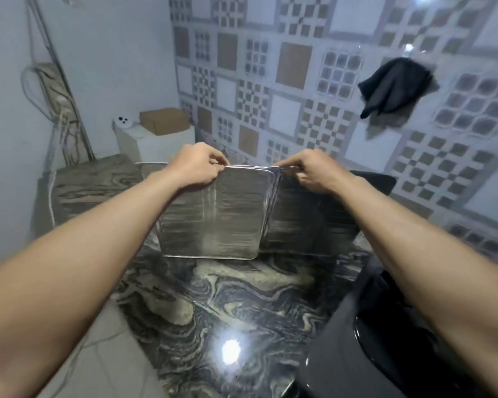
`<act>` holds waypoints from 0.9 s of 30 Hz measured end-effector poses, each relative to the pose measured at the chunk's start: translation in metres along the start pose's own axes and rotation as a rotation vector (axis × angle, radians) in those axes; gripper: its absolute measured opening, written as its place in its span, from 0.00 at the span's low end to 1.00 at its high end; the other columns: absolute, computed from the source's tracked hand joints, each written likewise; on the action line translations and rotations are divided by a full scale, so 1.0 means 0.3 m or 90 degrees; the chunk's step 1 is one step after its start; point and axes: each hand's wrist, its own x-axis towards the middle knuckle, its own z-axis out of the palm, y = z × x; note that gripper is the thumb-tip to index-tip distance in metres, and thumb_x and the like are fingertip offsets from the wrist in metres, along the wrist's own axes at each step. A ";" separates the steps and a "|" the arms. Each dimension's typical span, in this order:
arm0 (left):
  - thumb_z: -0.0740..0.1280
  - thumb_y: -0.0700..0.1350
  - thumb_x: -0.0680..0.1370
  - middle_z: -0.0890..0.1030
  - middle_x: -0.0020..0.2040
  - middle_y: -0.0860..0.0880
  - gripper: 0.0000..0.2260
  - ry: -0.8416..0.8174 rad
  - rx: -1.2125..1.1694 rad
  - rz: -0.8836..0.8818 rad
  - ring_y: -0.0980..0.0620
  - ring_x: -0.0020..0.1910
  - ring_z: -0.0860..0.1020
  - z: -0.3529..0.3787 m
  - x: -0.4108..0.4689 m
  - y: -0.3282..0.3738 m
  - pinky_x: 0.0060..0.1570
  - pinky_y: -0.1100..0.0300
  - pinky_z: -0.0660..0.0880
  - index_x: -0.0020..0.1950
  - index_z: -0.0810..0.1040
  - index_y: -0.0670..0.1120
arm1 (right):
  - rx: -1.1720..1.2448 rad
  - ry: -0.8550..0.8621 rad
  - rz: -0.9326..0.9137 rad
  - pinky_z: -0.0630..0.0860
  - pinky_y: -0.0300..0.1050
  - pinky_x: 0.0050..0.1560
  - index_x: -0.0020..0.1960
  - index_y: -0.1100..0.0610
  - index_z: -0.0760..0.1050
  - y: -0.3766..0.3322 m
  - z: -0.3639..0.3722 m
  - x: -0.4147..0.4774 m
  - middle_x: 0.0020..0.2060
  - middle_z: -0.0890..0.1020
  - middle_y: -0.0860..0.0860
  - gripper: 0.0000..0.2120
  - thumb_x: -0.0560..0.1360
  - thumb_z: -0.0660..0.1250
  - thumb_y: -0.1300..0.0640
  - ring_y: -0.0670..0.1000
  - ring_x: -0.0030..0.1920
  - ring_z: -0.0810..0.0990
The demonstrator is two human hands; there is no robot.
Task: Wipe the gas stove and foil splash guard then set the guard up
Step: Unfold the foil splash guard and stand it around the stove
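The foil splash guard [213,216] stands upright on the marble counter, its shiny panels hinged side by side. My left hand [196,168] pinches the top edge of the left panel. My right hand [314,172] grips the top edge of the darker right panel [308,222]. The fold between the panels sits between my two hands. The black gas stove [354,340] lies at the lower right, partly hidden under my right forearm. A dark cloth [394,90] hangs on the tiled wall at the upper right.
The swirled marble counter [213,305] runs from the guard toward me. A white box with a cardboard box [164,120] on top stands in the back left corner. Cables and rods [58,110] lean against the left wall. The patterned tile wall is right behind the guard.
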 end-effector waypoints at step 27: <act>0.73 0.58 0.72 0.45 0.81 0.38 0.56 0.143 -0.436 -0.351 0.42 0.80 0.45 0.168 0.038 0.090 0.76 0.46 0.49 0.78 0.31 0.43 | 0.146 0.040 -0.018 0.75 0.47 0.65 0.63 0.48 0.80 -0.050 0.061 0.066 0.62 0.82 0.50 0.26 0.73 0.62 0.71 0.49 0.63 0.79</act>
